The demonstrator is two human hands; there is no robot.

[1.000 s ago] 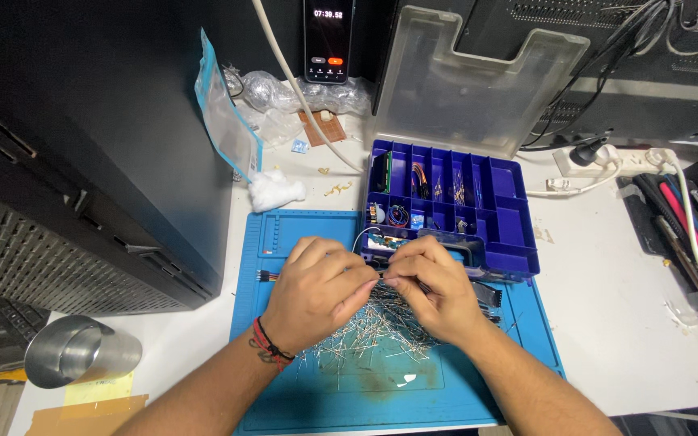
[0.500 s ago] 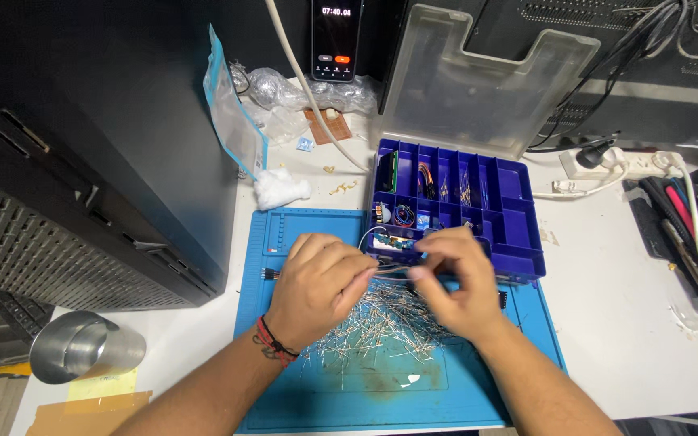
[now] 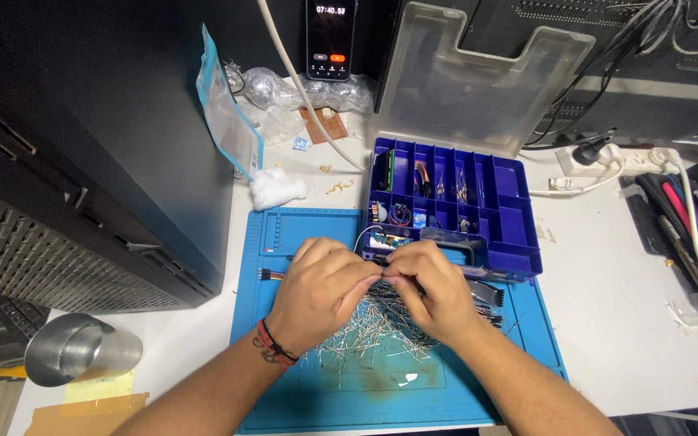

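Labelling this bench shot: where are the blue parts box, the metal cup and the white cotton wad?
blue parts box [image 3: 519, 242], head view, right compartment wall.
metal cup [image 3: 82, 349], head view, side.
white cotton wad [image 3: 275, 189], head view, middle.

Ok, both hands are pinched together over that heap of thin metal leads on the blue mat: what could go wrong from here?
1. The loose pile of thin wire-leaded components lies right under the left hand and right hand; a wrist sweep could scatter it off the blue silicone work mat.
2. The open blue compartment box sits close behind; a knock might mix its parts.
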